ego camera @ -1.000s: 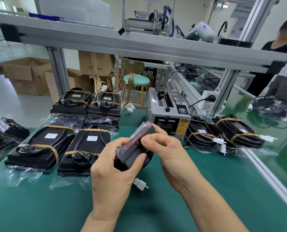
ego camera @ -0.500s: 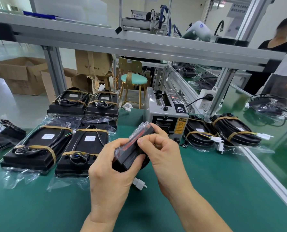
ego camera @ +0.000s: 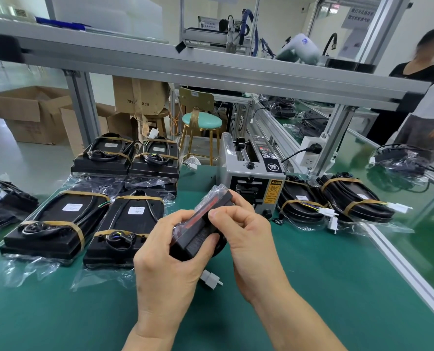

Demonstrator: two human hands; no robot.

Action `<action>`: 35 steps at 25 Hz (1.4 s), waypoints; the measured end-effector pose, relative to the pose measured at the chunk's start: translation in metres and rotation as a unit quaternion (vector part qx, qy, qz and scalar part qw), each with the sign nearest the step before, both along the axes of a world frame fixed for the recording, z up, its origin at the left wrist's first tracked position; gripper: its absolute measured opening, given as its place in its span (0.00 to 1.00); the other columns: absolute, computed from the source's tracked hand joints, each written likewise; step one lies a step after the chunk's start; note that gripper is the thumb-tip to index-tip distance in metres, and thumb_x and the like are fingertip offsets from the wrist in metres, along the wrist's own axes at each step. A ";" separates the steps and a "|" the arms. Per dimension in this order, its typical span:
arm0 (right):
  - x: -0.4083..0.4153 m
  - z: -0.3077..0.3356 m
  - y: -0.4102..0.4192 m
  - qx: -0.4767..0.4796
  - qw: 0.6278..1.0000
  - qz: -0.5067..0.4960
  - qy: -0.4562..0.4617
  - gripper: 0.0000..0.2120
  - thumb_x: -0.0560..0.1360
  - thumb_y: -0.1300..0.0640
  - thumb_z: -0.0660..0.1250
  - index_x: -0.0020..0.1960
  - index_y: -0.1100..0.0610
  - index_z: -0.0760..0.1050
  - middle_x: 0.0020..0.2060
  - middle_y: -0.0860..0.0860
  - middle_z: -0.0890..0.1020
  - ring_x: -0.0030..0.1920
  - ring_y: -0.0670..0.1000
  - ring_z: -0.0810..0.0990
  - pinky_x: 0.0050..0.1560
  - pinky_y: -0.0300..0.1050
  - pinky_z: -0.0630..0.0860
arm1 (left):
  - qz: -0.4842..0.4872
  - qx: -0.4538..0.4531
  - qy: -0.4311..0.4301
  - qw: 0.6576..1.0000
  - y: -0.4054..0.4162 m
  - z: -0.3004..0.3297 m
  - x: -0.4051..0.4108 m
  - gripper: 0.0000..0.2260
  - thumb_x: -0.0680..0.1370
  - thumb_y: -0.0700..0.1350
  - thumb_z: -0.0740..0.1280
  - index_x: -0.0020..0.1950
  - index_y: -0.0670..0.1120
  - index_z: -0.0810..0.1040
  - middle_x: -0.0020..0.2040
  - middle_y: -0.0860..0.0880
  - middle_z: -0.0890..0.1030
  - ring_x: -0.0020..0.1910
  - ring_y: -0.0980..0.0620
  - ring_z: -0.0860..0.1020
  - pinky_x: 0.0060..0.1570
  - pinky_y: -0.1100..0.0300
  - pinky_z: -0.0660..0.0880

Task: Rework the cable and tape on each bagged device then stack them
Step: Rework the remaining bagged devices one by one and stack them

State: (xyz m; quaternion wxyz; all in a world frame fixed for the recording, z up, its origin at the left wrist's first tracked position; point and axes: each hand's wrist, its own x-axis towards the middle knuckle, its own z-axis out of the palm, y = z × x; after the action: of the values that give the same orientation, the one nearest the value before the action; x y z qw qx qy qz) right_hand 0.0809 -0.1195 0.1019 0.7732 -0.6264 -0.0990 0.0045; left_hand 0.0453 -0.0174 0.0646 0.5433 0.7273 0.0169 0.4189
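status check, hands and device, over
Left hand and right hand both grip bagged device, held above mat. White connector dangles below. Nothing in the way.

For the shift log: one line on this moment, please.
step: rework | left hand: grips bagged device | right hand: pinches its top edge | held above mat

The far cardboard box [ego camera: 139,97] reads "75x… 0 CM"; the tape dispenser [ego camera: 251,173] bears a yellow "CAUTION" label [ego camera: 274,191]; other labels are illegible.
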 end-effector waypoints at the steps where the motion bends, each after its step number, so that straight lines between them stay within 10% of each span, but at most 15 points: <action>1: 0.000 0.000 0.000 -0.008 1.000 -0.001 -0.003 0.08 0.71 0.65 0.69 0.34 0.60 0.83 0.65 0.46 0.74 0.57 0.28 0.73 0.47 0.23 0.71 | 0.001 -0.002 0.001 1.000 0.000 -0.001 0.000 0.17 0.64 0.50 0.76 0.52 0.53 0.79 0.45 0.56 0.82 0.43 0.55 0.81 0.46 0.53 0.79; 14: -0.001 0.001 0.002 -0.062 0.997 -0.034 -0.016 0.08 0.70 0.64 0.71 0.33 0.56 0.82 0.60 0.42 0.76 0.54 0.29 0.75 0.51 0.27 0.72 | 0.002 0.002 -0.006 1.000 0.001 0.001 -0.002 0.16 0.64 0.52 0.75 0.51 0.57 0.78 0.45 0.58 0.82 0.42 0.57 0.81 0.44 0.54 0.79; 20: -0.001 -0.002 0.003 0.031 0.998 -0.042 0.045 0.14 0.75 0.65 0.66 0.56 0.50 0.71 0.50 0.45 0.80 0.42 0.34 0.80 0.38 0.27 0.73 | 0.008 0.002 -0.001 1.000 0.002 -0.001 -0.003 0.18 0.64 0.51 0.78 0.50 0.60 0.77 0.46 0.60 0.82 0.43 0.58 0.81 0.45 0.55 0.79; 26: -0.001 0.002 0.001 -0.059 0.998 0.025 0.024 0.27 0.68 0.65 0.75 0.61 0.48 0.70 0.57 0.46 0.77 0.48 0.34 0.78 0.42 0.27 0.75 | 0.007 -0.030 0.004 1.000 0.006 -0.005 -0.003 0.18 0.63 0.55 0.76 0.51 0.59 0.78 0.45 0.60 0.82 0.41 0.59 0.80 0.43 0.57 0.79; 35: 0.025 -0.004 -0.027 -0.049 0.997 0.053 0.038 0.20 0.73 0.63 0.70 0.61 0.50 0.72 0.57 0.46 0.78 0.59 0.44 0.75 0.57 0.36 0.71 | 0.001 -0.063 -0.016 0.998 0.015 -0.004 0.000 0.19 0.60 0.49 0.81 0.46 0.61 0.80 0.43 0.63 0.82 0.40 0.65 0.79 0.43 0.76 0.73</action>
State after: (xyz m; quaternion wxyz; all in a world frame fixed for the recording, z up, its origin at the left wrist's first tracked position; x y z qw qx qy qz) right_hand 0.1057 -0.1461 0.0980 0.7434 -0.6569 -0.1019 0.0741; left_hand 0.0455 -0.0028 0.0606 0.5877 0.6852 0.0355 0.4288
